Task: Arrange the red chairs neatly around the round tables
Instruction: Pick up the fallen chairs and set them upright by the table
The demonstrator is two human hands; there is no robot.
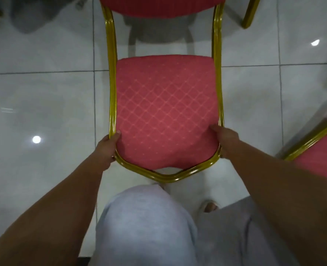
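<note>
A red chair [166, 104] with a gold metal frame fills the middle of the view, seen from above and behind. Its padded backrest has a diamond pattern, and its red seat [158, 6] shows at the top edge. My left hand [109, 148] grips the left side of the backrest top, thumb on the red fabric. On the right side of the backrest top sits my right hand [226, 139], gripping it with the thumb pressed into the padding. No round table is in view.
A second red chair [320, 154] with a gold frame stands close at the right edge. Another gold chair leg [250, 14] shows at the top right. The floor is glossy white tile [43, 93]. My legs in grey trousers and one sandalled foot [209, 206] are below the chair.
</note>
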